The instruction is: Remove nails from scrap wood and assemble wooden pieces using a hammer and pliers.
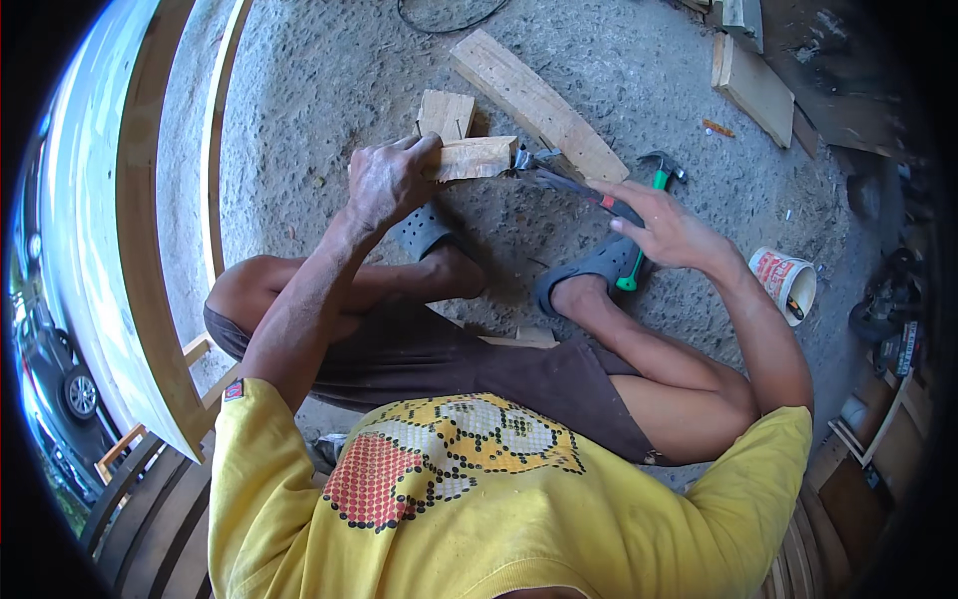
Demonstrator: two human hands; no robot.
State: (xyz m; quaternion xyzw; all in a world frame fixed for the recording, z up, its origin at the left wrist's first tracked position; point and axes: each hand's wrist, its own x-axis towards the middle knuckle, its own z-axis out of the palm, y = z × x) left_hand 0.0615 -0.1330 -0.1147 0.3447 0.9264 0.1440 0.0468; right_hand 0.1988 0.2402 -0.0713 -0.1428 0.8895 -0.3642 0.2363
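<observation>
My left hand [387, 180] is closed round a short, pale wooden block [479, 158] and holds it above the floor. At the block's right end sits a small bent piece of grey metal [522, 158]. My right hand [674, 228] grips pliers [579, 187] by their red and black handles. The jaws of the pliers are at that metal end; whether they bite on it is too small to tell. Thin nails [459, 128] stick up by the far side of the block. Behind it lies another short wood piece [446, 108].
A claw hammer [631, 268] with a green handle lies beside my right shoe [589, 268]. Beyond the block rests a long board [539, 105]. To the right stand a white bucket [768, 268] and wood offcuts [753, 90]. A long wooden frame [150, 200] runs along the left.
</observation>
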